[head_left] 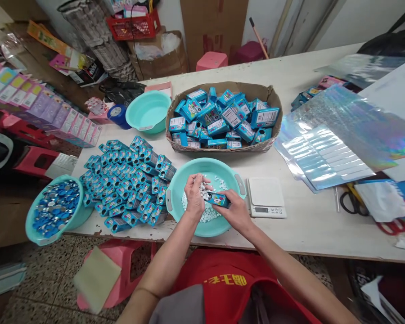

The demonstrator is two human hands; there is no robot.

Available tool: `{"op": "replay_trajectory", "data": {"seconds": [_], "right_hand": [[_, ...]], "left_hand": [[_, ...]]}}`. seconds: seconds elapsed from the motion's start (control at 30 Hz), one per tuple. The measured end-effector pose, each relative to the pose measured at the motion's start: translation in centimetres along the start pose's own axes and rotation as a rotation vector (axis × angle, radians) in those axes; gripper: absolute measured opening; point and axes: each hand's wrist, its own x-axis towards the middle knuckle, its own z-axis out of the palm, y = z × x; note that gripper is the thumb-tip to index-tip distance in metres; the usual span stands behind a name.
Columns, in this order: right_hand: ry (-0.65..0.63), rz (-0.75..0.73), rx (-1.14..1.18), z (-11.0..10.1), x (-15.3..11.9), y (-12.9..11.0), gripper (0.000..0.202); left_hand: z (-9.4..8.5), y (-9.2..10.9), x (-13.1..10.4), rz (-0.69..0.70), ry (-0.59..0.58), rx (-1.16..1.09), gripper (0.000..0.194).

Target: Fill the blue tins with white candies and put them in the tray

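Over a turquoise basin [207,231] my left hand [195,198] is cupped round a small heap of white pellets [204,191]. Its fingers curl beside the open end of a small blue box [219,199]. My right hand [236,209] grips that box, tilted on its side with its end toward the pellets. More white pellets lie in the basin below. Many similar blue boxes [121,180] stand packed together on the table to the left. A cardboard tray [222,146] behind the basin holds a pile of blue boxes.
A white scale [266,198] sits right of the basin. Shiny holographic sheets [330,157] and scissors [354,200] lie further right. An empty turquoise bowl [148,110] is at the back left, a bowl of blue and silver caps [56,207] at the left edge.
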Motion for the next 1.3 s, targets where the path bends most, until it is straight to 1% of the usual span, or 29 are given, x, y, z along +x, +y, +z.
{"op": "replay_trajectory", "data": {"seconds": [0.13, 0.27, 0.33, 0.47, 0.53, 0.63, 0.77, 0.83, 0.93, 1.07, 1.2, 1.3], "right_hand": [[-0.004, -0.003, 0.014, -0.1, -0.1, -0.2, 0.024], [0.05, 0.004, 0.053, 0.0, -0.2, -0.3, 0.024], [0.066, 0.018, 0.063, 0.0, -0.1, -0.2, 0.024], [0.052, 0.028, 0.067, -0.1, 0.2, 0.0, 0.024], [0.048, 0.036, 0.059, -0.4, 0.3, -0.1, 0.023], [0.046, 0.031, 0.071, -0.9, 0.4, -0.8, 0.022], [0.075, -0.017, 0.126, -1.5, 0.2, -1.3, 0.024], [0.088, -0.008, 0.143, -1.4, 0.2, -0.9, 0.023], [0.083, 0.014, 0.169, -1.2, 0.1, 0.0, 0.023], [0.091, 0.046, 0.209, -1.3, -0.1, 0.7, 0.025], [0.109, 0.075, 0.264, -1.4, -0.1, 0.9, 0.024], [0.133, 0.118, 0.326, -2.0, -0.4, 1.1, 0.028]], "left_hand": [[0.3, 0.1, -0.4, 0.047, 0.025, 0.017, 0.03], [0.7, 0.1, -0.8, 0.098, 0.022, 0.037, 0.029], [1.0, 0.0, -0.8, 0.094, 0.032, 0.033, 0.029], [1.5, -0.4, -0.5, 0.082, 0.013, 0.037, 0.029], [1.7, -0.4, -0.5, 0.088, 0.024, 0.062, 0.029], [2.2, 0.1, -0.9, 0.097, 0.052, 0.082, 0.029], [2.9, 0.9, -1.5, 0.135, 0.031, 0.07, 0.027], [3.2, 0.7, -1.4, 0.127, 0.05, 0.087, 0.028], [3.3, 0.0, -0.9, 0.064, 0.077, 0.103, 0.03], [3.3, -0.3, -1.1, 0.064, -0.016, 0.038, 0.03], [3.9, 0.2, -2.1, 0.057, -0.056, 0.028, 0.03], [4.0, 0.5, -2.1, 0.073, -0.096, 0.024, 0.029]]}}
